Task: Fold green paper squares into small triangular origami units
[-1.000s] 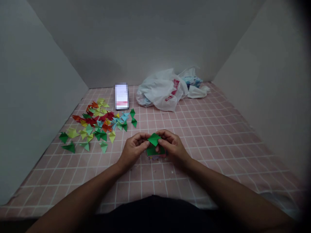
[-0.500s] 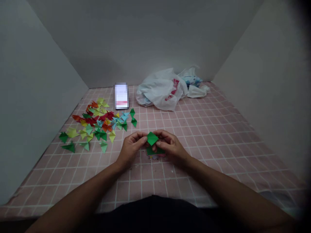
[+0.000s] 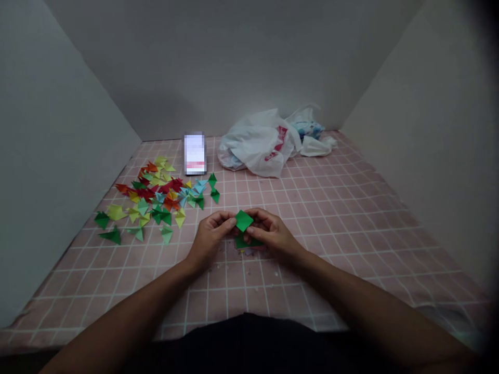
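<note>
Between both hands is a small green folded paper square (image 3: pixel 244 221), turned so that it looks like a diamond. My left hand (image 3: pixel 215 234) pinches its left corner between thumb and fingers. On the opposite side, my right hand (image 3: pixel 273 234) grips it near the right corner, with the thumb on the lower right edge. Just below lies a stack of coloured paper sheets (image 3: pixel 244 243), green on top, partly hidden by the right hand. Several folded paper pieces (image 3: pixel 158 214) in green, yellow, red, orange and light blue are spread to the left.
A phone (image 3: pixel 195 153) with a lit, blurred screen is at the back. Right of it sit a white plastic bag (image 3: pixel 253 145) with red print and a smaller bluish bag (image 3: pixel 307 130). A pink checked cloth (image 3: pixel 351 234) covers the surface, with pale walls on three sides.
My right thumb has shifted slightly left and down along the edge of the green paper. The paper is a touch higher; everything else looks the same.
</note>
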Tool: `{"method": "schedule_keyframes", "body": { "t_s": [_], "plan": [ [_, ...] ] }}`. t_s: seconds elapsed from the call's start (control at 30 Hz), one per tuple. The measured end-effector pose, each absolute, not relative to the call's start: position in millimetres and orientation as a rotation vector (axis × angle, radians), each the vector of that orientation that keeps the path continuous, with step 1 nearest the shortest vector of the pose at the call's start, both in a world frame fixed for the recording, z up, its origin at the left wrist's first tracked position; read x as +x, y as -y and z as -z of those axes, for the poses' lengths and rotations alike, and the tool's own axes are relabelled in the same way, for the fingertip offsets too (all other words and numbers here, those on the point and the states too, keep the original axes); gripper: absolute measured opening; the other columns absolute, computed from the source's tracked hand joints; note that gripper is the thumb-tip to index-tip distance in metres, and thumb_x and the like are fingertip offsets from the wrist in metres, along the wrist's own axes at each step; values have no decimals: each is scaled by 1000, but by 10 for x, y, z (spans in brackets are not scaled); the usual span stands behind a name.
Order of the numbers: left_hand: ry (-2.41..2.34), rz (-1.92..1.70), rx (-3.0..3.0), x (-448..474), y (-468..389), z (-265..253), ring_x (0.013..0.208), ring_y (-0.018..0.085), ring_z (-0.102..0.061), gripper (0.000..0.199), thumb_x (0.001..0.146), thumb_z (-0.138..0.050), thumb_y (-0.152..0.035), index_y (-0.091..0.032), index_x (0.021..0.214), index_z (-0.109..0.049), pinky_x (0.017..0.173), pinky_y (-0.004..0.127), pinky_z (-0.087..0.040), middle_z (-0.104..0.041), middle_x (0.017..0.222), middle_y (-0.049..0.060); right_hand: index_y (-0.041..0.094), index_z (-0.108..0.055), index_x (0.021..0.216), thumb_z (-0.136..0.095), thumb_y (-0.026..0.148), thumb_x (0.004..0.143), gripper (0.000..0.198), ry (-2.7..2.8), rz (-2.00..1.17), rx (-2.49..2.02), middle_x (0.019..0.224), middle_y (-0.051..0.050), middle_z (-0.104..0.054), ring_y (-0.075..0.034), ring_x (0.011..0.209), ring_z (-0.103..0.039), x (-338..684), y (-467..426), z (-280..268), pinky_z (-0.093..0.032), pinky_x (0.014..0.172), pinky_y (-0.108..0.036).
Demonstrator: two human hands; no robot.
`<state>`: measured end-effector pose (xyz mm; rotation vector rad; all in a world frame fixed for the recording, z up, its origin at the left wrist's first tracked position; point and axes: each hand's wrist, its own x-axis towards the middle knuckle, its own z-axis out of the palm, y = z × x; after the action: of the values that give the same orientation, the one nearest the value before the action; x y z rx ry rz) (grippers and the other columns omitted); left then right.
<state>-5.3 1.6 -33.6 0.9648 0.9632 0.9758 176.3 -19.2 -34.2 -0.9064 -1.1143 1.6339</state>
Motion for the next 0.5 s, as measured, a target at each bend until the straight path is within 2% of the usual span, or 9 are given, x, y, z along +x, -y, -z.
{"method": "schedule_keyframes", "body": {
  "t_s": [0.23,0.5],
  "plan": [
    [-871,-962,945,-52,-30,375,74,14,-68,30,71,-84,-27,-15,97,-74,76,28,-53,-75,86,4,21,-66,109,-73,34,82,31,1122,-1589,-919,76,0,-68,-13,65,-63,1790,194,360,-50,64,-28],
    [-854,-962,909,-44,-29,366,74,14,-67,33,69,-86,-26,-14,98,-75,74,27,-51,-75,85,4,20,-66,112,-74,34,83,32,1118,-1591,-854,73,1,-68,-13,63,-62,1791,172,421,-49,62,-27]
  ]
}}
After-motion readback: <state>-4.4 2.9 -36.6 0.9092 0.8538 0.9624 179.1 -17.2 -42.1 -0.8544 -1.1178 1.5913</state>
